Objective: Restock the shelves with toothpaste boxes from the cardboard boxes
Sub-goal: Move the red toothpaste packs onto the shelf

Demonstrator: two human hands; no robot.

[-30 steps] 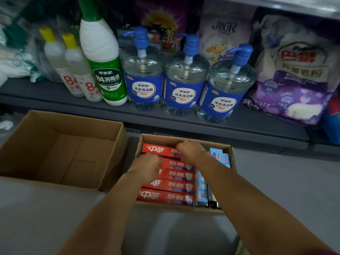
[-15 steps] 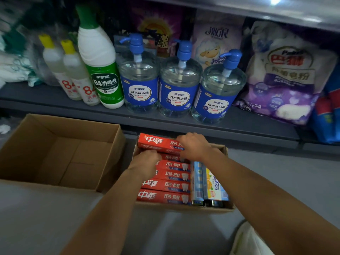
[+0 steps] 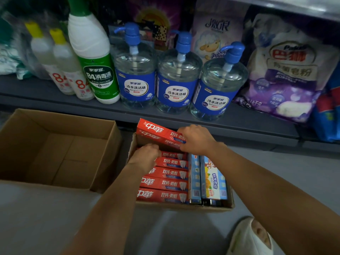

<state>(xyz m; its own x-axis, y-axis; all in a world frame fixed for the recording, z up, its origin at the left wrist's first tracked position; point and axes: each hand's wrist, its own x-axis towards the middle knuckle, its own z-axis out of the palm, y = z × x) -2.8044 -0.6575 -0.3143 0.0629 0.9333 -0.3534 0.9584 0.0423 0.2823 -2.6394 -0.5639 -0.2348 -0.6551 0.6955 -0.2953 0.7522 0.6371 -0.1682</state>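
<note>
- Two stacked red toothpaste boxes are raised above the far end of the small cardboard box.
- Right hand grips their right end; hold both together so the lower one cannot slip.
- Left hand, fingers curled, rests on the packed red row; what it grips I cannot tell.
- Lift clear of the pump bottles on the shelf.

**Red cartons, blue labels, grey shelf**

The toothpaste boxes are red with white lettering and blue trim; at their 3 o'clock lie pale blue boxes with cartoon prints. Both cardboard boxes are plain brown. On the grey shelf, clear pump bottles wear blue labels; at 9 o'clock, a white bottle carries green.
</note>
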